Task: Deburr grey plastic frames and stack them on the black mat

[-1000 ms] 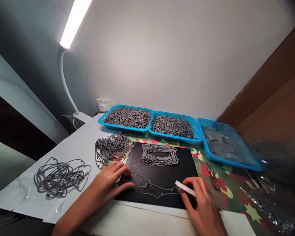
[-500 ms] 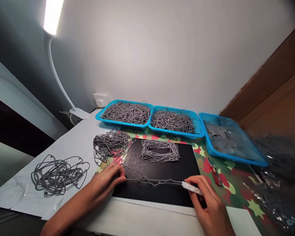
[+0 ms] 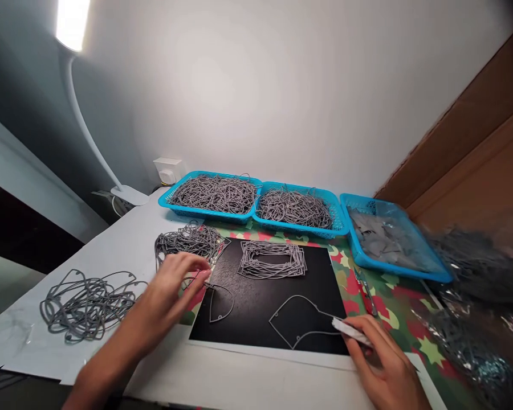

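Observation:
My right hand [image 3: 382, 356] is closed on a small white bar-shaped piece [image 3: 353, 332] and a thin grey gasket [image 3: 301, 297]. The gasket's loop spreads open leftward over the black mat [image 3: 256, 330]. My left hand [image 3: 177, 287] is raised at the mat's left edge, thumb and forefinger apart, nothing visible between them. Just beside its fingertips, another grey loop [image 3: 233, 302] lies partly on the mat; its left part runs behind the hand. A neat stack of grey gaskets [image 3: 273, 277] rests at the mat's back. A tangled pile [image 3: 190, 236] sits behind my left hand.
Two blue baskets [image 3: 216, 215] [image 3: 301, 229] full of grey gaskets stand along the wall. A third blue basket [image 3: 404, 274] holds flat greyish pieces. Loose gaskets [image 3: 88, 307] lie left, a red-handled tool [image 3: 366, 296] right, beside plastic bags [image 3: 474, 341]. A lamp [image 3: 130, 195] stands at the back left.
The gasket stretched between my hands has been let go by the left hand, which has lifted leftward. The loop has opened out, and my right hand has shifted slightly right and down.

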A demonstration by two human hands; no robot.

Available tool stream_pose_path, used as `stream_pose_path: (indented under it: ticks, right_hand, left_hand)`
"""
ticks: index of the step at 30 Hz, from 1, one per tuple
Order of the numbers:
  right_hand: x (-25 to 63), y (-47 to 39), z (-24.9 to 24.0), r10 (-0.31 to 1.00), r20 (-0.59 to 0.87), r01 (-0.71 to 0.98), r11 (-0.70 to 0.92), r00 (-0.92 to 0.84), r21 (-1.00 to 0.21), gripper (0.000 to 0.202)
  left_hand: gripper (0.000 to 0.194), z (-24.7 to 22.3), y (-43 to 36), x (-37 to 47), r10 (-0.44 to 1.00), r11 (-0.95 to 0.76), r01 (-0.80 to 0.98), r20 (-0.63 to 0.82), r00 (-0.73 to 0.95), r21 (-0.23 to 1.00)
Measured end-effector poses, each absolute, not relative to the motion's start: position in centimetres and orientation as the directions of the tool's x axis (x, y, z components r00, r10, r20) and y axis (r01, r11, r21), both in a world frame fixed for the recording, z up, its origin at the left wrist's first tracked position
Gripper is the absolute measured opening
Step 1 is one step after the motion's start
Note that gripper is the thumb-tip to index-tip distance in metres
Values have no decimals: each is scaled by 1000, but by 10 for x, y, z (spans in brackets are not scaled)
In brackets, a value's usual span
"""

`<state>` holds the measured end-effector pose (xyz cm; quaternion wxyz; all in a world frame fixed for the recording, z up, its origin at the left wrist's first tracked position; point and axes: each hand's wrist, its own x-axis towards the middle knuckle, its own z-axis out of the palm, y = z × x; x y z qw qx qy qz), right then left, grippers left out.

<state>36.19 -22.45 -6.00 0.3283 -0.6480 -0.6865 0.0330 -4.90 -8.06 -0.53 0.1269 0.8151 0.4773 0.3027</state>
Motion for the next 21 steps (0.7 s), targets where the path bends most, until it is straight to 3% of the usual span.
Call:
stream_pose_path:
  ticks: [4,7,11,16,21]
  right_hand:
    - [361,-219,-56,918,398,850,212,-2,-483,17]
    - [360,-213,-49,926,377,839,211,-7,-501,18]
    - [356,-208,-42,941,336,811,176,27,-558,24]
    - [352,-208,-41,958,277,819,104,69,-564,32]
    - [353,-205,-39,967,238,823,58,95,-565,23]
  left_hand:
    - [27,-7,-103,27,720,-684,587,267,641,434]
    - [26,-30,-116,67,681,-732,618,273,680,288]
    - [28,-63,-119,80,694,-717,663,302,653,215]
    - [38,-72,-113,70,683,-730,603,316,659,320]
    - [33,-42,-98,58,705,-693,551,279,652,464]
